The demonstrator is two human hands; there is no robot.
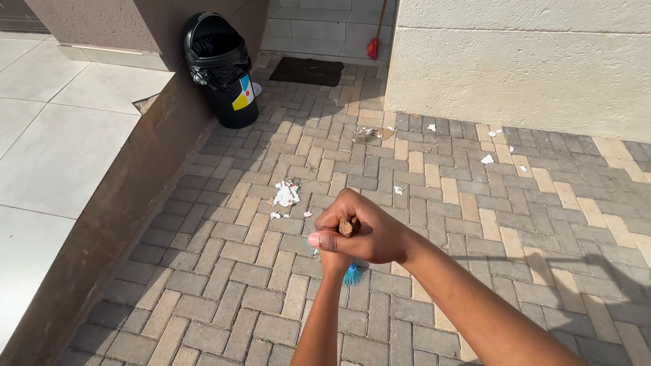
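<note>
Head view, looking down over a brick-paved yard. The right hand (363, 234) is closed around the top of a brown wooden broom handle (349, 226), its fingers (332, 220) wrapped tight and the thumb pointing left. The left hand (336, 261) sits directly beneath, largely hidden by the right; it appears to grip the same handle lower down, though its fingers cannot be made out clearly. The handle is seen almost end-on, so only its tip shows. Below the hands, a tuft of blue bristles (352, 276) touches the paving (224, 298), marking the broom head just beside the person's own position.

Scraps of white paper litter (286, 194) lie on the bricks near the broom, ahead and to the left; smaller scraps (487, 159) are scattered well apart near the pale wall (515, 68). A black bin (224, 68) lined with a black bag stands against the raised tiled ledge (61, 149). A second, red broom (373, 47) leans in the far doorway beside a dark mat (306, 70).

Handling, as a judgement: the broom is probably light and its shaft stiff, the bristles soft and springy. A two-handed hold, one hand at the top and one lower, suits it; bare wood offers a sure grip.
</note>
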